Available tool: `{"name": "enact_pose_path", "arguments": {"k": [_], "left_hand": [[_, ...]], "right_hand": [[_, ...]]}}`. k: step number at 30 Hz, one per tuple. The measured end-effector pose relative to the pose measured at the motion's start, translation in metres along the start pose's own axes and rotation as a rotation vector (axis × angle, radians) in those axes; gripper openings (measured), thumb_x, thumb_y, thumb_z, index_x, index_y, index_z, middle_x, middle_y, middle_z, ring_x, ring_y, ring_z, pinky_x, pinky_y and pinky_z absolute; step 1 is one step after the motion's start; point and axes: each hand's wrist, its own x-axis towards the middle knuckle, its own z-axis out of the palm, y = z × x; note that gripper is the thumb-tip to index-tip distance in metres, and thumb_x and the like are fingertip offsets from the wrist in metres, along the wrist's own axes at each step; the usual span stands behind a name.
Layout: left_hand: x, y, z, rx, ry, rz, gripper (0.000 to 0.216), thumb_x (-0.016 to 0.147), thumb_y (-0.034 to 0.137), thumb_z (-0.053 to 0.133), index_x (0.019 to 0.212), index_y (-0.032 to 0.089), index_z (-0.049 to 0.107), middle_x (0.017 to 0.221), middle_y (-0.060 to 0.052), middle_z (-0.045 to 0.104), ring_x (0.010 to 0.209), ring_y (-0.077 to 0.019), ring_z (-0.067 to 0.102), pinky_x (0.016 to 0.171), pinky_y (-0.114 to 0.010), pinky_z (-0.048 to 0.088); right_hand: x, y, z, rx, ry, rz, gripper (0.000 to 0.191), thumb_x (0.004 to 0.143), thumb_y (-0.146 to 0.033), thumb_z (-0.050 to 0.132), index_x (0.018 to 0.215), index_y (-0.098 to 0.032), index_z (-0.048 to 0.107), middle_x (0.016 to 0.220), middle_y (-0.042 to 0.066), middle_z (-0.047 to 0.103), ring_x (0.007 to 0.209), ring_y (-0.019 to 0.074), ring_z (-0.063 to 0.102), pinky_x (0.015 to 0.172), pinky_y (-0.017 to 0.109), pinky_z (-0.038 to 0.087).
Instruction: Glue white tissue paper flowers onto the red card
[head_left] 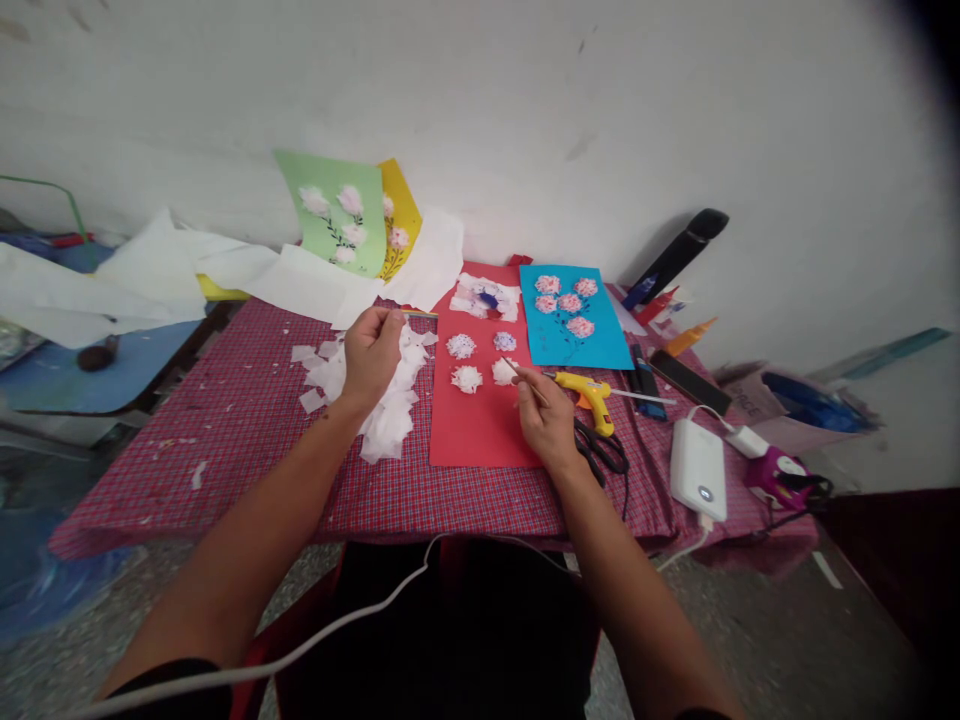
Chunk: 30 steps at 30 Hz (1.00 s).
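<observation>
Tissue squares (390, 410) bunch under pinched left fingers (382, 322); right fingers (527, 378) hold a stick (511, 367).

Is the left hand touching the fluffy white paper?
Touching: the head view shows the left hand closed on the crumpled white tissue paper, which hangs down from its fingers.
</observation>
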Motion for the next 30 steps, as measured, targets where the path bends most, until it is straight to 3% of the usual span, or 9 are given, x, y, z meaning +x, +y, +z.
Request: {"name": "enact_pose_path", "arguments": {"k": [4,8,12,15,23,30], "left_hand": [[0.0,0.001,-0.001,0.005,-0.012,0.004,0.023,0.096,0.031,0.062,0.076,0.022,0.058,0.058,0.004,0.044,0.05,-0.0101,0.038,0.045,-0.025,0.03],[0.002,0.0,-0.002,0.015,-0.023,0.025,0.023,0.098,0.031,0.06,0.077,0.023,0.057,0.057,0.004,0.042,0.05,-0.0101,0.038,0.046,-0.026,0.029],[0.004,-0.001,-0.003,0.01,-0.016,0.03,0.022,0.098,0.03,0.059,0.077,0.022,0.057,0.057,0.004,0.042,0.05,-0.0101,0.039,0.046,-0.026,0.03],[0.004,0.0,-0.003,0.012,0.001,0.036,0.021,0.097,0.03,0.06,0.078,0.022,0.058,0.059,0.004,0.045,0.052,-0.0102,0.04,0.048,-0.026,0.032],[0.003,0.0,-0.003,0.008,-0.014,0.038,0.022,0.097,0.03,0.06,0.077,0.022,0.058,0.059,0.004,0.045,0.052,-0.0102,0.04,0.048,-0.026,0.032],[0.002,-0.002,-0.003,0.01,-0.023,0.036,0.025,0.098,0.033,0.06,0.076,0.022,0.056,0.058,0.005,0.041,0.05,-0.0101,0.037,0.047,-0.026,0.03]], "right_hand": [[-0.001,-0.001,0.001,0.032,-0.024,0.068,0.032,0.104,-0.037,0.051,0.126,-0.021,0.068,0.108,0.009,0.077,0.08,0.0193,0.073,0.075,0.036,0.06],[-0.006,-0.009,-0.002,0.069,-0.152,0.069,0.033,0.106,-0.036,0.046,0.131,-0.023,0.064,0.104,0.006,0.078,0.072,0.017,0.072,0.071,0.033,0.06],[-0.018,-0.026,-0.015,-0.176,-0.34,-0.083,0.031,0.106,-0.028,0.047,0.13,-0.021,0.064,0.106,0.01,0.079,0.09,0.0239,0.076,0.081,0.038,0.06],[-0.033,-0.036,-0.023,-0.338,-0.432,-0.215,0.033,0.104,-0.021,0.045,0.131,-0.016,0.063,0.099,0.013,0.078,0.083,0.0265,0.075,0.077,0.04,0.061],[-0.068,-0.04,-0.032,-0.353,-0.457,-0.344,0.04,0.096,-0.007,0.05,0.135,-0.016,0.057,0.133,0.019,0.071,0.12,0.0291,0.07,0.104,0.05,0.058],[-0.08,-0.044,-0.035,-0.377,-0.467,-0.31,0.038,0.097,-0.009,0.053,0.135,-0.015,0.057,0.14,0.021,0.066,0.125,0.0287,0.068,0.108,0.051,0.057]]}}
